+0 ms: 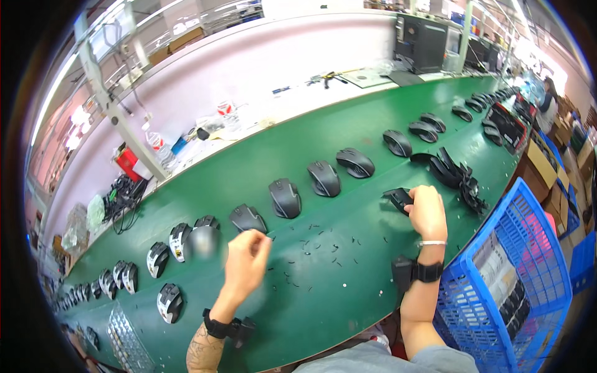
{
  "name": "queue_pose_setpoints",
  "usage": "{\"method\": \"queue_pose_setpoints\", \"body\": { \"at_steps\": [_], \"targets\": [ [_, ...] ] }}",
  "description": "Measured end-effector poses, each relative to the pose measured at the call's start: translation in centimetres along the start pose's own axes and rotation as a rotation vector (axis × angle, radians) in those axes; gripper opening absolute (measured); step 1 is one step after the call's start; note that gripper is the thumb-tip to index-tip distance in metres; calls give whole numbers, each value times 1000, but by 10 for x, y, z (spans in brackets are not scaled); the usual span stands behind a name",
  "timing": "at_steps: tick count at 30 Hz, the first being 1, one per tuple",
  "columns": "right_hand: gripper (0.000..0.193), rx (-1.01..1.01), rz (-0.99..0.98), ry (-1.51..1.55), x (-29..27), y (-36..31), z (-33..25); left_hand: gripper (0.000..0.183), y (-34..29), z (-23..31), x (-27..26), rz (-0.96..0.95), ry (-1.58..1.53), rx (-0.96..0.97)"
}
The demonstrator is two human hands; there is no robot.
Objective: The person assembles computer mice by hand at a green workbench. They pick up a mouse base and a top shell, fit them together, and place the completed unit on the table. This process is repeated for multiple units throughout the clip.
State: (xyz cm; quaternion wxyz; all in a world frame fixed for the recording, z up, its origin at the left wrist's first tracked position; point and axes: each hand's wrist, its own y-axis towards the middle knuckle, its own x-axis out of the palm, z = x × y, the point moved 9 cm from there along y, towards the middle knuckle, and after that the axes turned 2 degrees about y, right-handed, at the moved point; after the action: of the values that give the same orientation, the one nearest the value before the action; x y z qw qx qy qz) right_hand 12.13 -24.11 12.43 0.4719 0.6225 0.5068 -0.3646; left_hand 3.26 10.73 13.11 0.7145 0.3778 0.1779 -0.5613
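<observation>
Over the green bench (348, 273), my left hand (245, 261) is closed with its fingers curled in. Whatever it may hold is hidden. Just beyond it sits a black computer mouse (247, 219). Farther right, my right hand (428, 212) grips a black plastic mouse part (398, 198) between thumb and fingers, low over the bench. Beside that hand lies a pile of black curved plastic parts (449, 173). Several tiny black scraps (318, 245) are scattered between my hands. More black mice (285, 198) stand in a line across the bench.
Mice with white sides (169, 302) are at the left, near a clear blister tray (127, 339). A blue plastic basket (463, 273) stands at my right with pale and black items inside. A white ledge (249, 118) behind the bench carries bottles, tools and cables.
</observation>
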Motion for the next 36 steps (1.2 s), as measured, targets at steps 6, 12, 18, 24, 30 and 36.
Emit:
{"method": "queue_pose_setpoints", "body": {
  "at_steps": [6,12,18,24,30,36],
  "targets": [
    [18,-765,-482,716,15,-43,-148,23,-12,20,50,-18,-614,-63],
    [35,-634,-393,918,27,-53,-179,22,-19,-5,43,65,-804,-209],
    [73,-703,-360,950,37,-72,-203,23,-18,-7,20,134,-635,-171],
    [71,-799,-297,1032,38,-85,-215,26,-15,-29,25,-40,-814,-318],
    [63,-741,-250,926,42,-86,-216,53,35,-88,-60,255,312,-45],
    [51,-772,-190,855,43,-84,-211,60,5,-237,-124,236,686,-606]
  ]
}}
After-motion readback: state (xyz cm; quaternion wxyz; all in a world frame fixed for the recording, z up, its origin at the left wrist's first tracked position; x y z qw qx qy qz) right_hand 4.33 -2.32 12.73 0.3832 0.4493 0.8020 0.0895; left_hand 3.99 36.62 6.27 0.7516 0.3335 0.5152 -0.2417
